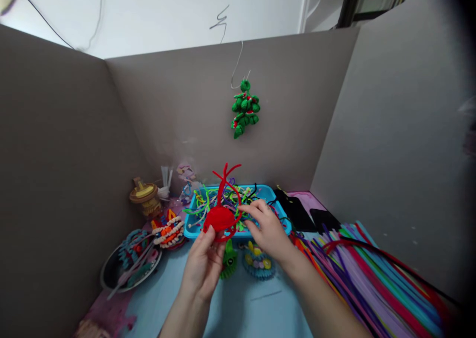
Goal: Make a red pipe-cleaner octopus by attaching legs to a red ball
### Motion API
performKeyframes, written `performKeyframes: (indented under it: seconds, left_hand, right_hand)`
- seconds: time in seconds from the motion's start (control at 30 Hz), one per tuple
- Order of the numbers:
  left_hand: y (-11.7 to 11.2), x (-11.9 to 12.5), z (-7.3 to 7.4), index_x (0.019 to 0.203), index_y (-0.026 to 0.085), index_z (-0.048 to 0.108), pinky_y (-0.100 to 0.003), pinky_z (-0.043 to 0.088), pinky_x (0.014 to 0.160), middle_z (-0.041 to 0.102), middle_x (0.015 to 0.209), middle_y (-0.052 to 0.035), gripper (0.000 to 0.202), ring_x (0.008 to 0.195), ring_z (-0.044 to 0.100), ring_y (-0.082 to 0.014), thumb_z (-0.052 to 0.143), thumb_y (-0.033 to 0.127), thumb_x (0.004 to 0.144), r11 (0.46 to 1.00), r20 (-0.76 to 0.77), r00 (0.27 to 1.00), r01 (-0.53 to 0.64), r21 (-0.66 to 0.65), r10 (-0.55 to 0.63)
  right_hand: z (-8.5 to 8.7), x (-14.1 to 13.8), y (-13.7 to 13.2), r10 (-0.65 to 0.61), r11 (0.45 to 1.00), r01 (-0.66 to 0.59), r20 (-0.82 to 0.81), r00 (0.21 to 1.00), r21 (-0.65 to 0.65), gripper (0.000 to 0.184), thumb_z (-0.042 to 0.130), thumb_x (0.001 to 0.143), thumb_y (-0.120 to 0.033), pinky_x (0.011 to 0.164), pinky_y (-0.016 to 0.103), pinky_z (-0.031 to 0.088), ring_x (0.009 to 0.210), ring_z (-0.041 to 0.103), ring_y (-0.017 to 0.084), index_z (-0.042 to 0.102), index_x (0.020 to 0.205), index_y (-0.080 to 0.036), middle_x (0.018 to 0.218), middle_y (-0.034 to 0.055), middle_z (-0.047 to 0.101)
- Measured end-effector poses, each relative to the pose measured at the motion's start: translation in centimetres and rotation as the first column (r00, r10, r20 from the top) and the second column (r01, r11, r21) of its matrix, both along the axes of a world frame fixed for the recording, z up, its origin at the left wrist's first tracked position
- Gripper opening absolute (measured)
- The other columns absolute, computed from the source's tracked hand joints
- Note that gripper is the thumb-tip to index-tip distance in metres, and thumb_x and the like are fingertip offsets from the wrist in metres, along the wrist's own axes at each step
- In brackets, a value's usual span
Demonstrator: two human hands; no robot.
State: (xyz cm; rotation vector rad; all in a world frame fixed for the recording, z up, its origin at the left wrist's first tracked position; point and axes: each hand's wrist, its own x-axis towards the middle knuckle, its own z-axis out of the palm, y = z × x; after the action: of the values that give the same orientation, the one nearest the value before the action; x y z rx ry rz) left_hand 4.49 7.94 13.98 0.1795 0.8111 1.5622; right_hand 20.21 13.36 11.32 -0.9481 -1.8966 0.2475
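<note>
A red pipe-cleaner craft [220, 219] is held up over the table, a rounded, tightly wound body with several loose red stems rising from its top. My left hand [204, 263] grips the body from below, thumb on the front. On the other side, my right hand [266, 229] pinches one curved red stem between thumb and forefinger. Behind the craft stands a blue tray [269, 193] filled with tangled pipe-cleaner scraps. Below my hands sit a green pipe-cleaner figure [229, 261], partly hidden by my left hand, and a blue piece with yellow tips [259, 264].
Long coloured pipe cleaners [379, 278] lie in a bundle at right. At left are a metal bowl [106, 273] with tools, an orange-and-cream craft [169, 234] and a lidded jar [144, 194]. A green ornament [245, 107] hangs from a wire before the grey back panel [167, 110].
</note>
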Motion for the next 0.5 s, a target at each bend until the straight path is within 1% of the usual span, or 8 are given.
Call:
performKeyframes:
  seconds: [0.03,0.13,0.23,0.3,0.37,0.43,0.47,0.5]
  left_hand:
    - [-0.1,0.0,0.2,0.081,0.010,0.063,-0.016,0.056,0.051,0.071,0.068,-0.0041,0.024,0.054,0.067,-0.0095,0.043,-0.003,0.087,1.000,0.016,1.000,0.024,-0.017,-0.024]
    - [-0.3,-0.1,0.8,0.081,0.009,0.063,-0.016,0.056,0.049,0.071,0.067,-0.0047,0.024,0.052,0.067,-0.0099,0.042,-0.002,0.088,0.996,0.050,0.997,0.064,-0.063,-0.061]
    - [-0.1,-1.0,1.4,0.079,0.010,0.062,-0.016,0.055,0.047,0.070,0.063,-0.0035,0.026,0.050,0.066,-0.0099,0.041,-0.002,0.089,0.996,0.044,0.999,-0.002,-0.085,0.005]
    - [0.3,-2.0,1.8,0.077,0.011,0.061,-0.016,0.055,0.046,0.069,0.059,-0.0017,0.028,0.048,0.066,-0.0100,0.040,-0.001,0.089,0.997,0.036,0.998,-0.057,-0.061,0.059]
    - [0.6,-2.8,1.8,0.075,0.013,0.060,-0.017,0.055,0.045,0.067,0.056,0.0005,0.029,0.046,0.065,-0.0100,0.039,-0.001,0.090,0.994,0.037,0.993,-0.108,-0.032,0.109]
    - [0.8,-3.3,1.7,0.074,0.014,0.060,-0.018,0.055,0.045,0.067,0.056,0.0006,0.029,0.046,0.065,-0.0102,0.040,-0.001,0.090,0.992,0.036,0.992,-0.121,-0.022,0.122]
    - [0.9,-3.3,1.5,0.075,0.013,0.060,-0.018,0.055,0.046,0.068,0.057,-0.0001,0.028,0.047,0.065,-0.0103,0.040,0.000,0.090,0.993,0.036,0.993,-0.112,-0.026,0.113]
    - [0.9,-3.3,1.4,0.075,0.013,0.060,-0.018,0.055,0.046,0.068,0.058,-0.0008,0.027,0.047,0.066,-0.0104,0.040,0.000,0.090,0.995,0.039,0.994,-0.097,-0.038,0.098]
  right_hand:
    - [-0.2,0.0,0.2,0.000,1.000,0.001,0.009,1.000,-0.003,0.036,0.050,0.078,-0.003,0.078,0.032,0.047,0.087,0.055,0.020,0.064,0.106,-0.021,0.089,0.0055,0.054]
    - [-0.7,0.2,0.7,-0.039,0.999,0.038,0.021,0.999,0.013,0.028,0.049,0.076,-0.003,0.073,0.031,0.048,0.082,0.056,0.019,0.067,0.088,-0.020,0.082,0.0045,0.056]
    - [-0.9,1.5,1.3,-0.179,0.983,0.179,0.006,0.984,0.034,0.024,0.049,0.077,-0.006,0.076,0.034,0.048,0.081,0.058,0.021,0.068,0.082,-0.018,0.082,0.0062,0.058]
    - [-0.8,2.7,1.8,-0.315,0.947,0.317,-0.044,0.948,0.053,0.022,0.049,0.077,-0.009,0.076,0.036,0.048,0.079,0.058,0.021,0.070,0.081,-0.016,0.085,0.0083,0.057]
    - [-0.4,3.7,1.9,-0.391,0.917,0.397,-0.097,0.915,0.050,0.022,0.051,0.077,-0.013,0.075,0.037,0.048,0.079,0.058,0.022,0.072,0.079,-0.016,0.085,0.0091,0.057]
    - [0.3,4.1,1.6,-0.379,0.922,0.387,-0.196,0.904,-0.002,0.020,0.053,0.076,-0.017,0.073,0.036,0.048,0.077,0.059,0.021,0.073,0.077,-0.017,0.085,0.0084,0.059]
    - [0.6,4.1,1.3,-0.338,0.940,0.337,-0.259,0.905,-0.050,0.018,0.055,0.076,-0.019,0.071,0.035,0.048,0.076,0.059,0.021,0.073,0.077,-0.018,0.084,0.0076,0.061]
    - [1.0,3.8,1.0,-0.281,0.960,0.256,-0.334,0.900,-0.116,0.016,0.058,0.076,-0.022,0.067,0.033,0.048,0.074,0.060,0.020,0.073,0.078,-0.019,0.082,0.0067,0.063]
